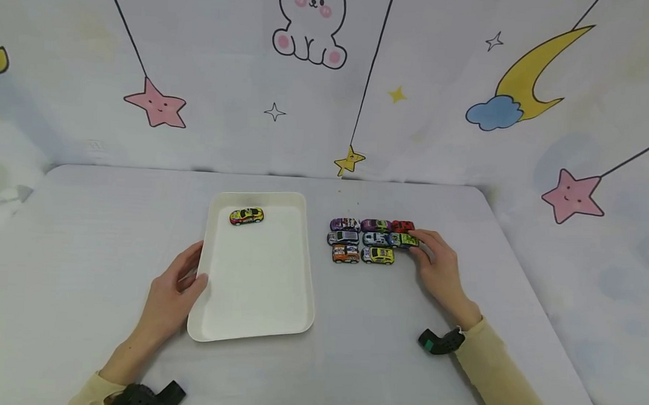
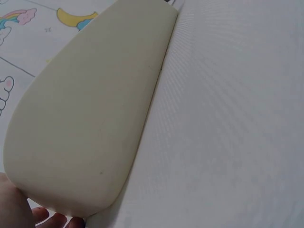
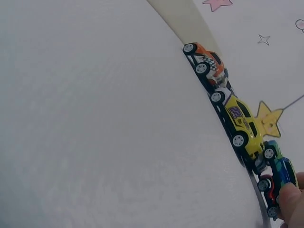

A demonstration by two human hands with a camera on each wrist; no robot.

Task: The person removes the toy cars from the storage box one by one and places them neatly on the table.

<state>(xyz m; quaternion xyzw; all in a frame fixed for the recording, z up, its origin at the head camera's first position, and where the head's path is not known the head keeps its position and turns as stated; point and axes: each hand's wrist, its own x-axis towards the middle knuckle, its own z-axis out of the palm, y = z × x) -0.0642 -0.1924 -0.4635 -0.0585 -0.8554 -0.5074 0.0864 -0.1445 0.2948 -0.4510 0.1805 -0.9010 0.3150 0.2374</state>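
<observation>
Steadying the white tray (image 1: 254,320), its left rim is being gripped by the left hand (image 1: 174,292), while the green car (image 1: 405,240) is being pinched by the right hand (image 1: 438,268) at the cluster's right end on the table (image 1: 83,246); one yellow car (image 1: 246,216) is sitting in the tray.

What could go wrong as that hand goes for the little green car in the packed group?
The toy cars sit bumper to bumper, so the right hand pinching the green car may knock the red car beside it. The tray could slide if the left hand slips off its edge.
</observation>
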